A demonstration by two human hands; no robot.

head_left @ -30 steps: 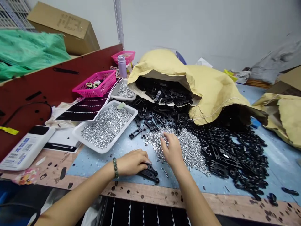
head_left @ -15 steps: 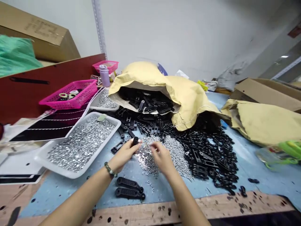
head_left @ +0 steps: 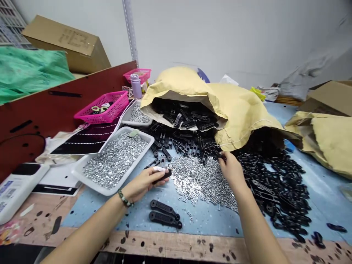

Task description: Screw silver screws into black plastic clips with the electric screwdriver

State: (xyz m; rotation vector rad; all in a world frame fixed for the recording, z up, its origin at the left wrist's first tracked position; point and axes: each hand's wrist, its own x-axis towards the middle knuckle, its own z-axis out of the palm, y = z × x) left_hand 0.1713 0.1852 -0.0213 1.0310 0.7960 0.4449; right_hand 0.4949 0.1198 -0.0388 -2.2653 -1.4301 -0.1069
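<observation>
My left hand (head_left: pixel 147 180) is closed on a flat black plastic part (head_left: pixel 164 177), its end showing past the fingertips, with something white wrapped on a finger. My right hand (head_left: pixel 231 169) reaches to the edge of a pile of black plastic parts (head_left: pixel 207 149); its fingertips pinch at a black piece there, which they partly hide. Between the hands lie loose silver nuts (head_left: pixel 189 187) and a heap of silver screws (head_left: pixel 216 179). Two black jointed arms (head_left: pixel 165 219) lie side by side on the blue mat (head_left: pixel 132 216), nearer me.
A white tray (head_left: pixel 77 169) of small metal pieces stands at left, with a pink basket (head_left: pixel 110 116) behind. A yellow paper sack (head_left: pixel 176 79) opens toward me, full of black parts. More black parts (head_left: pixel 286 198) spread at right. A purple bottle (head_left: pixel 135 86) stands at the back.
My right hand has moved right and away from me, from the nuts to the black parts. My left hand keeps its black part, now turned flatter. The view has shifted left.
</observation>
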